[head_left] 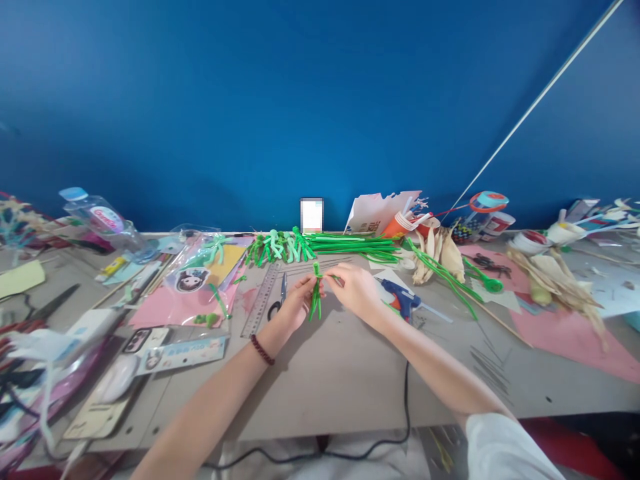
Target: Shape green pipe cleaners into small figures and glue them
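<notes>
In the middle of the head view, my left hand is closed around a small bundle of green pipe cleaners, with its strands hanging down below the fingers. A bead bracelet circles that wrist. Close on the right, my right hand pinches a thin green strand that runs out from the top of the bundle. Behind the hands lie long green pipe cleaners in a pile. To their left is a heap of twisted light and dark green pipe-cleaner pieces.
Scissors and a clear ruler lie left of my hands. A blue glue gun rests close by my right forearm, its black cord trailing off the table edge. Orange paper cups, dried husks and a plastic bottle stand or lie farther out.
</notes>
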The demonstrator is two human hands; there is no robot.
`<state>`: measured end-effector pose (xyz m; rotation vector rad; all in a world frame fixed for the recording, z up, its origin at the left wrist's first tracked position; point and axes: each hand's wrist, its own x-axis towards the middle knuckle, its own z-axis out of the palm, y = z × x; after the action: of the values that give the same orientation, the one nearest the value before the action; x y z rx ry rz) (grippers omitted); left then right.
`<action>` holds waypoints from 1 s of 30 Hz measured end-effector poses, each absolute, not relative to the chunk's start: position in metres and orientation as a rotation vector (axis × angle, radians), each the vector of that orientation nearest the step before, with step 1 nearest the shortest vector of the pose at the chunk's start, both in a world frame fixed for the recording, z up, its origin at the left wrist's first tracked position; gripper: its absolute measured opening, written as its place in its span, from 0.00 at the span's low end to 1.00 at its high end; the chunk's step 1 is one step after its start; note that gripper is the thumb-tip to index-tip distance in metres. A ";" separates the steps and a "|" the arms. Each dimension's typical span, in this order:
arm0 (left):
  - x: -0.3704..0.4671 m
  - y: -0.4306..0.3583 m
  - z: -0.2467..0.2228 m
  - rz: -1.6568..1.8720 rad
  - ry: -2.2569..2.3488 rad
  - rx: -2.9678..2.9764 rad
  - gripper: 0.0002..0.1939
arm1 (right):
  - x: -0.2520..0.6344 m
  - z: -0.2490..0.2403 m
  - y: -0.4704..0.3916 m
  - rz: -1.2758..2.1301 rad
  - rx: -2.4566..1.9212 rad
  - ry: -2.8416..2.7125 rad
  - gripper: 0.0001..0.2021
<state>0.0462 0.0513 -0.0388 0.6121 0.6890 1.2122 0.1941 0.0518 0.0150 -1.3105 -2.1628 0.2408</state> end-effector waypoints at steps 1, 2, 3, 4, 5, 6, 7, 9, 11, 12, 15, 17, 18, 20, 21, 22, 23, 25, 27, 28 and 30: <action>0.046 0.051 -0.038 1.210 0.684 0.625 0.10 | 0.193 0.016 0.049 0.164 -1.324 -2.189 0.10; 0.046 0.051 -0.038 1.206 0.678 0.639 0.10 | 0.192 0.017 0.046 0.085 -1.334 -2.212 0.10; 0.046 0.051 -0.037 1.204 0.671 0.650 0.10 | 0.191 0.018 0.043 0.014 -1.340 -2.236 0.11; 0.046 0.050 -0.037 1.205 0.666 0.658 0.10 | 0.190 0.018 0.041 -0.045 -1.342 -2.258 0.12; 0.046 0.050 -0.036 1.209 0.663 0.663 0.11 | 0.190 0.019 0.040 -0.091 -1.343 -2.275 0.13; 0.047 0.049 -0.036 1.215 0.661 0.667 0.11 | 0.189 0.019 0.039 -0.124 -1.342 -2.288 0.14; 0.047 0.049 -0.036 1.222 0.659 0.671 0.12 | 0.189 0.018 0.039 -0.147 -1.340 -2.294 0.14; 0.048 0.048 -0.035 1.231 0.652 0.681 0.13 | 0.189 0.017 0.040 -0.174 -1.339 -2.293 0.15; 0.049 0.048 -0.033 1.232 0.648 0.690 0.14 | 0.189 0.016 0.041 -0.191 -1.337 -2.285 0.15; 0.048 0.048 -0.033 1.230 0.652 0.694 0.13 | 0.189 0.016 0.041 -0.197 -1.333 -2.283 0.15; 0.045 0.050 -0.031 1.219 0.655 0.733 0.14 | 0.188 0.016 0.042 -0.202 -1.310 -2.295 0.14; 0.042 0.053 -0.031 1.217 0.641 0.779 0.13 | 0.188 0.015 0.043 -0.191 -1.299 -2.313 0.14; 0.040 0.054 -0.032 1.213 0.635 0.800 0.13 | 0.189 0.015 0.044 -0.185 -1.299 -2.318 0.13; 0.038 0.056 -0.034 1.199 0.627 0.833 0.11 | 0.189 0.014 0.046 -0.168 -1.295 -2.326 0.13; 0.037 0.057 -0.035 1.187 0.626 0.848 0.11 | 0.189 0.013 0.047 -0.159 -1.290 -2.331 0.12; 0.037 0.058 -0.037 1.174 0.628 0.862 0.11 | 0.190 0.012 0.048 -0.150 -1.284 -2.338 0.12; 0.037 0.058 -0.038 1.159 0.633 0.876 0.11 | 0.190 0.011 0.049 -0.141 -1.276 -2.348 0.12; 0.036 0.058 -0.039 1.128 0.649 0.900 0.12 | 0.191 0.010 0.051 -0.132 -1.260 -2.373 0.11; 0.036 0.058 -0.041 1.109 0.667 0.919 0.13 | 0.192 0.009 0.053 -0.123 -1.248 -2.402 0.11; 0.036 0.058 -0.041 1.112 0.673 0.930 0.13 | 0.193 0.009 0.053 -0.116 -1.247 -2.411 0.10; 0.036 0.058 -0.042 1.143 0.679 0.957 0.13 | 0.193 0.009 0.054 -0.090 -1.263 -2.414 0.09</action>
<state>0.0360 0.0580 -0.0423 0.9573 0.6789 1.1431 0.1928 0.0543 0.0092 -1.2628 -2.4138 -0.0897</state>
